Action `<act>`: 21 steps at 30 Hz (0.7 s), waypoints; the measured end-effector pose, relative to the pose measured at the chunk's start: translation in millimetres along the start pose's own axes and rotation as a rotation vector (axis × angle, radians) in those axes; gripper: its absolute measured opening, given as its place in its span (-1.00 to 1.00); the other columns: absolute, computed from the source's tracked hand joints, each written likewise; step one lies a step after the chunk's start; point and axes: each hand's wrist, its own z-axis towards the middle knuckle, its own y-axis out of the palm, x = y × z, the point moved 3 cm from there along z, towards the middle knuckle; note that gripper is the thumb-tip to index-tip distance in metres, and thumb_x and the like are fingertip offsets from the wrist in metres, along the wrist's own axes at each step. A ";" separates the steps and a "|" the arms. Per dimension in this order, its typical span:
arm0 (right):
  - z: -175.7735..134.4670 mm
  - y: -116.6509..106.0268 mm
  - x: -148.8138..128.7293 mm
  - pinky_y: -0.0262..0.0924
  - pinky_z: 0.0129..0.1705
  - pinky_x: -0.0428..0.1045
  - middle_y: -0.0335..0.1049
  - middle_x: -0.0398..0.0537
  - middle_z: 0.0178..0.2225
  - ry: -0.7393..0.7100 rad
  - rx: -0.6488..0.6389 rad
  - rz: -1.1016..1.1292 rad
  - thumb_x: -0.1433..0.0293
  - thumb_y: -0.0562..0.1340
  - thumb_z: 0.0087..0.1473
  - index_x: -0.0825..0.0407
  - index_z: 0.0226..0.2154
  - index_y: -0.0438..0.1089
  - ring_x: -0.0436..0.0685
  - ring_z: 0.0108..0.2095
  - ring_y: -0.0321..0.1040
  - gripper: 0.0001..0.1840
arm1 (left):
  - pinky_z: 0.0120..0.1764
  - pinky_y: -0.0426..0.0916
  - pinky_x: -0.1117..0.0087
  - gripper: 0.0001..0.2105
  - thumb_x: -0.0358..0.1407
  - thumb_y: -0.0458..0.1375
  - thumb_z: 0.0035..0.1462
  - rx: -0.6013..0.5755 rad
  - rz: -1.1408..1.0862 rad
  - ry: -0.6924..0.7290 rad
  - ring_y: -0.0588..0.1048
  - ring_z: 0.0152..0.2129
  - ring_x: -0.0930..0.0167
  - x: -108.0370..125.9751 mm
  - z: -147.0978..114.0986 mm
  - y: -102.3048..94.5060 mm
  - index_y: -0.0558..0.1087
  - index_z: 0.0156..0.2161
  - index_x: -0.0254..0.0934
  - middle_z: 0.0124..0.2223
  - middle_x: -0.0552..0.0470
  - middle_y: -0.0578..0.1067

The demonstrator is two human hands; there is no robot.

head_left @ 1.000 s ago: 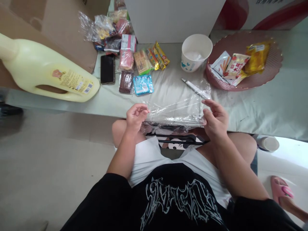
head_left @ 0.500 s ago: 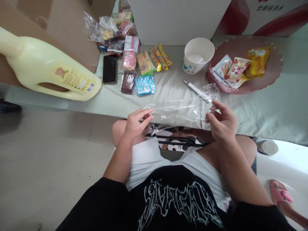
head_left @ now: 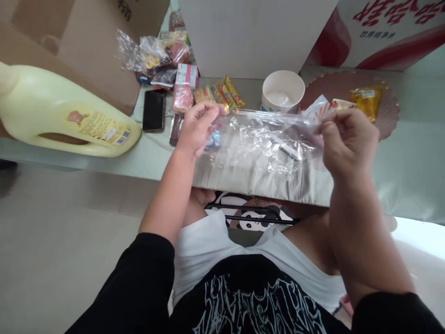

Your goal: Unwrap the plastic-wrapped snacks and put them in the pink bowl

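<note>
A: Starting at far left, what are you recording?
B: A pale yellow bottle is occupying that end of the tabletop, its label facing up toward the camera. A cardboard box is rising behind it. A dark phone is lying just right of the bottle.
A: Next, the left hand?
B: It is pinching the upper left edge of a clear plastic bag between thumb and fingers, partly covering a brown packet. A blue packet is showing beside it, and yellow-wrapped sticks are lying beyond.
A: Position of the bag?
B: It is hanging stretched between both hands, over the near part of the tabletop. A slim white tool is showing through the film; contact, cannot tell. A paper cup is standing behind the bag's top edge.
A: Right hand?
B: It is gripping the upper right corner, partly blocking a pink bowl that is holding a yellow packet and other packets.
</note>
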 end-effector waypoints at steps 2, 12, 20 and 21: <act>-5.2 11.2 10.0 0.25 -0.27 0.02 0.41 -0.12 -0.44 0.088 -0.015 -0.009 0.42 0.17 0.13 0.01 -0.37 0.39 0.04 -0.41 0.36 -0.91 | -0.50 0.29 0.61 -0.66 -0.02 0.33 0.17 -0.108 -0.085 -0.187 0.51 -0.53 0.55 -17.4 1.5 11.8 0.43 -0.31 -0.26 -0.38 0.09 0.43; -34.0 6.3 5.7 0.09 -0.76 -0.09 0.27 -0.25 -0.65 0.372 0.002 0.318 0.18 0.39 0.06 -0.07 -0.39 0.43 -0.03 -0.75 0.14 -0.79 | -0.70 -0.14 0.67 -0.74 -0.18 0.35 0.21 -0.243 -0.222 -0.461 0.06 -0.84 0.72 -20.9 -3.3 18.7 0.40 -0.35 -0.26 -0.62 0.26 0.12; -42.3 15.2 15.8 0.03 -0.82 -0.18 0.40 -0.24 -0.51 0.860 -0.476 0.283 0.13 0.41 -0.01 -0.03 -0.24 0.42 -0.12 -0.78 0.15 -0.64 | -0.69 -0.05 0.68 -0.74 -0.19 0.39 0.15 -0.344 -0.101 -0.512 0.25 -0.76 0.63 -25.7 -6.8 11.1 0.40 -0.36 -0.24 -0.60 0.22 0.24; -43.2 12.7 14.8 0.02 -0.82 -0.18 0.40 -0.24 -0.50 0.839 -0.484 0.267 0.11 0.40 0.00 -0.03 -0.22 0.42 -0.12 -0.78 0.14 -0.63 | -0.68 -0.04 0.68 -0.76 -0.23 0.39 0.14 -0.364 -0.100 -0.527 0.29 -0.73 0.62 -26.7 -7.7 10.2 0.41 -0.36 -0.25 -0.58 0.20 0.27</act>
